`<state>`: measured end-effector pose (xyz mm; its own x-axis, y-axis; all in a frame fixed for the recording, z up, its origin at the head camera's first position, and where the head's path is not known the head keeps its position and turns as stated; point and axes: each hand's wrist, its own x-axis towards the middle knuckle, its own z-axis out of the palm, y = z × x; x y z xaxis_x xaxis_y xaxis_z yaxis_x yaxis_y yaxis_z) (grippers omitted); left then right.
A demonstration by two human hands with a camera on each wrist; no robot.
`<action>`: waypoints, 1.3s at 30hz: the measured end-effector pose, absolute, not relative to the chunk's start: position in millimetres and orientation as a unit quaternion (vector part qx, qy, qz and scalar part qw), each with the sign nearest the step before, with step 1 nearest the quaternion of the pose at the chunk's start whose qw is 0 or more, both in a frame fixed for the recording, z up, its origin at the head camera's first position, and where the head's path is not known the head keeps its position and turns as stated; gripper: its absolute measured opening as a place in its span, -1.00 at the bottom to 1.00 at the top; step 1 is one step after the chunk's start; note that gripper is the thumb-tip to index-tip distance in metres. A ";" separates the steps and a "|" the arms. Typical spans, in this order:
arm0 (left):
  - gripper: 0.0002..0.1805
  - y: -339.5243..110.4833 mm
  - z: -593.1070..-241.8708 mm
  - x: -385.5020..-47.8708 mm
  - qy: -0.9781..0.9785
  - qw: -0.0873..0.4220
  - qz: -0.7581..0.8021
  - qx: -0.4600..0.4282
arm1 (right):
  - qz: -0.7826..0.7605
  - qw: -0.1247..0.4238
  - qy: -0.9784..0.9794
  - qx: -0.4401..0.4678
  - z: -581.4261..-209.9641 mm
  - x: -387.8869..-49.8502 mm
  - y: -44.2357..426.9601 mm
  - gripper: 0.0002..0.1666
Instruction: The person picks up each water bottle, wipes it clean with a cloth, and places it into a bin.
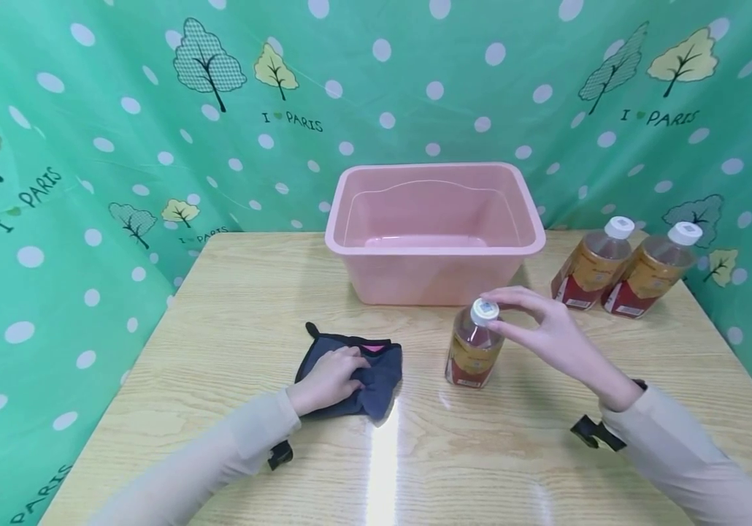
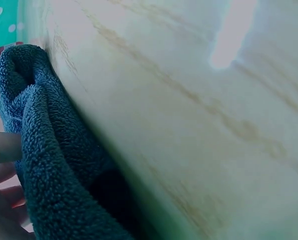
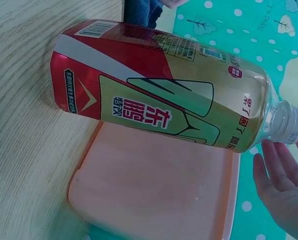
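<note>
My left hand (image 1: pixel 328 376) grips a dark grey-blue towel (image 1: pixel 381 376) with black edging and a hanging loop, bunched on the table. In the left wrist view the fingers (image 2: pixel 6 172) press against a raised fold of the towel (image 2: pixel 54 165); part of the hand is cut off by the frame. My right hand (image 1: pixel 550 329) pinches the white cap of a drink bottle (image 1: pixel 471 358) between thumb and fingers. This bottle stands upright on the table, right of the towel. Its red and gold label (image 3: pixel 144 95) faces the right wrist camera.
A pink plastic bin (image 1: pixel 438 274) stands at the back of the wooden table (image 1: pixel 244 285), behind the bottle. Two similar bottles, one on the left (image 1: pixel 591 267) and one on the right (image 1: pixel 648 274), stand at the back right. A green patterned curtain (image 1: pixel 415 73) hangs behind.
</note>
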<state>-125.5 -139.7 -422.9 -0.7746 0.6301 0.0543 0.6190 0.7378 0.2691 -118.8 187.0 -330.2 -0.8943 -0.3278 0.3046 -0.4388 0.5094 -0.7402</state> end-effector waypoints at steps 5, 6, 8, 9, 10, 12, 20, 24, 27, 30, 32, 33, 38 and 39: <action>-0.78 -143.0 -424.3 -126.2 0.934 0.019 0.154 0.323 | 0.451 0.079 -0.856 0.238 -332.3 -120.4 185.8 -0.60; -0.78 -143.7 -424.9 -126.5 0.934 0.020 0.157 0.320 | 0.453 0.081 -0.855 0.241 -332.8 -120.7 185.6 -0.61; -0.77 -144.7 -425.4 -127.1 0.933 0.019 0.166 0.318 | 0.457 0.086 -0.851 0.243 -333.5 -121.2 185.1 -0.62; -0.77 -145.1 -425.5 -127.4 0.933 0.018 0.172 0.316 | 0.458 0.087 -0.851 0.243 -333.6 -121.3 185.1 -0.62; -0.77 -145.4 -425.2 -127.6 0.932 0.018 0.178 0.315 | 0.459 0.086 -0.850 0.241 -333.4 -121.1 185.0 -0.62; -0.77 -145.9 -424.8 -128.2 0.931 0.015 0.192 0.311 | 0.463 0.083 -0.850 0.237 -333.1 -120.6 184.8 -0.62; -0.77 -143.3 -422.4 -130.2 0.912 0.005 0.275 0.303 | 0.475 0.061 -0.850 0.221 -335.2 -120.3 185.8 -0.64; -0.76 -139.5 -421.7 -130.3 0.898 -0.007 0.323 0.298 | 0.474 0.060 -0.853 0.211 -336.5 -119.8 186.4 -0.64; -0.76 -136.0 -419.3 -130.2 0.888 -0.013 0.359 0.287 | 0.475 0.056 -0.854 0.203 -336.4 -119.7 186.9 -0.64; -0.76 -132.6 -416.1 -129.5 0.878 -0.019 0.392 0.275 | 0.477 0.050 -0.855 0.198 -335.9 -119.5 187.3 -0.64; -0.77 -130.5 -414.2 -129.2 0.873 -0.029 0.407 0.267 | 0.480 0.045 -0.854 0.194 -335.8 -119.5 187.2 -0.64; -0.77 -129.4 -413.1 -129.0 0.870 -0.033 0.415 0.264 | 0.480 0.045 -0.854 0.193 -335.8 -119.4 187.2 -0.64; -0.78 -122.4 -406.1 -127.1 0.858 -0.051 0.450 0.244 | 0.485 0.045 -0.852 0.193 -336.1 -119.5 187.1 -0.64; -0.78 -120.8 -404.4 -126.4 0.855 -0.052 0.456 0.240 | 0.485 0.046 -0.852 0.193 -336.2 -119.6 187.1 -0.64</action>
